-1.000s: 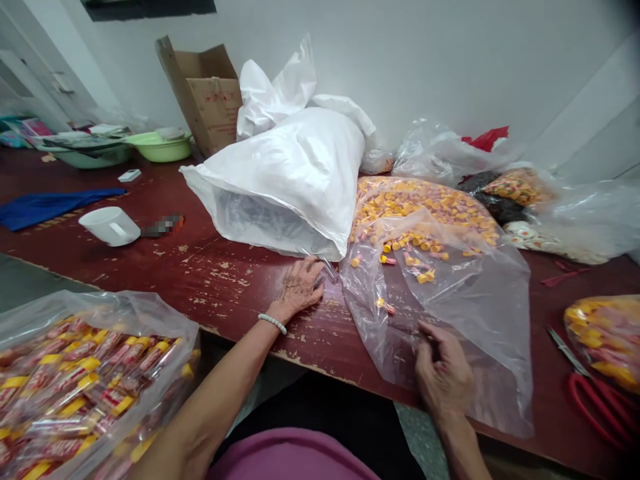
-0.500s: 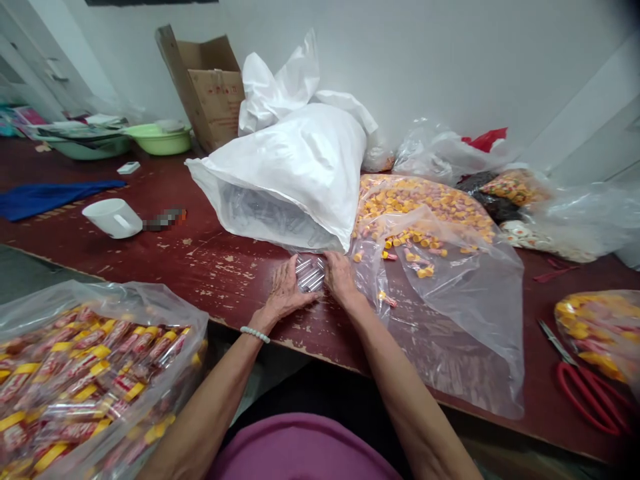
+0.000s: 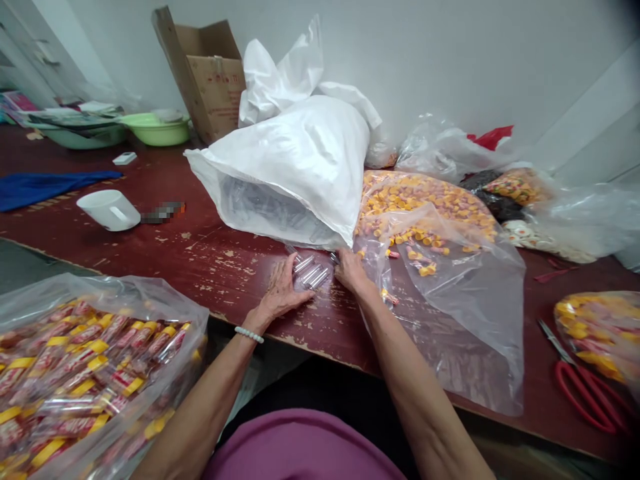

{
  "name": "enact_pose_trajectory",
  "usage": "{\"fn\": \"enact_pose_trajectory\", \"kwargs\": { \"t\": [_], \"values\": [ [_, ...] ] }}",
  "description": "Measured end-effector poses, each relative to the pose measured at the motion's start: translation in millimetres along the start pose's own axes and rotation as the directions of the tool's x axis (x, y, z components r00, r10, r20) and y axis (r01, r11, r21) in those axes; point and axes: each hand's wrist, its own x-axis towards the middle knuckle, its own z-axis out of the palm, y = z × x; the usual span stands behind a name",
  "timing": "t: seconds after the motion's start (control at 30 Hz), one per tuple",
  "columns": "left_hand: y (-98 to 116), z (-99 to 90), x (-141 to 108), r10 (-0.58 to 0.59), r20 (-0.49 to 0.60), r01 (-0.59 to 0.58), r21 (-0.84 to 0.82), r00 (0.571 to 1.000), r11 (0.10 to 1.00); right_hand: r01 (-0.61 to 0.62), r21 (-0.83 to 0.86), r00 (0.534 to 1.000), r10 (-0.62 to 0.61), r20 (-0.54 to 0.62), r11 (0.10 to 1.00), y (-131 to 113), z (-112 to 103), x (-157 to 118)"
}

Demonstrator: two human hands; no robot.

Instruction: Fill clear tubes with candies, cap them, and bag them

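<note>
Clear cylindrical plastic tubes (image 3: pixel 314 275) lay before white plastic sack (image 3: pixel 300 153); looked light, slippery, best pinched mid-length. Left hand (image 3: pixel 280 290) curved wide around them; right hand (image 3: pixel 351 272) narrowed, grip unclear.

Clear, shiny tubes (image 3: pixel 315 276) lie on their sides in a slanted cluster just below the frame's center.

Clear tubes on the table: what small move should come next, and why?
Perhaps the right hand should slide the stray tube beside it toward the clear tubes, because that one lies apart from the loose group, which the left hand borders.
</note>
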Motion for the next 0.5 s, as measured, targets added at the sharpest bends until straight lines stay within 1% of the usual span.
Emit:
{"fn": "enact_pose_trajectory", "kwargs": {
  "t": [0.13, 0.27, 0.33, 0.4, 0.5],
  "values": [
    [4, 1.0, 0, 0.001, 0.005, -0.001, 0.033, 1.000, 0.999, -0.064, -0.003, 0.998, 0.064, -0.011, 0.998, 6, -6, -3],
    [9, 4.8, 2, -0.008, -0.008, 0.009, 0.083, 1.000, 0.997, -0.073, 0.024, 0.997, 0.073, -0.018, 0.997, 10, -15, -11],
    [9, 6.5, 2, 0.002, -0.012, -0.001, 0.092, 1.000, 0.996, -0.068, 0.070, 0.997, 0.071, -0.042, 0.995, 8, -19, -18],
    [7, 6.9, 1, 0.026, -0.020, -0.024, 0.084, 0.999, 0.996, -0.061, 0.155, 0.994, 0.074, -0.083, 0.986, 5, -22, -25],
    [1, 4.7, -3, 0.050, -0.038, -0.047, 0.069, 0.998, 0.997, -0.066, 0.259, 0.986, 0.103, -0.130, 0.964, 0, -26, -36]
  ]
}}
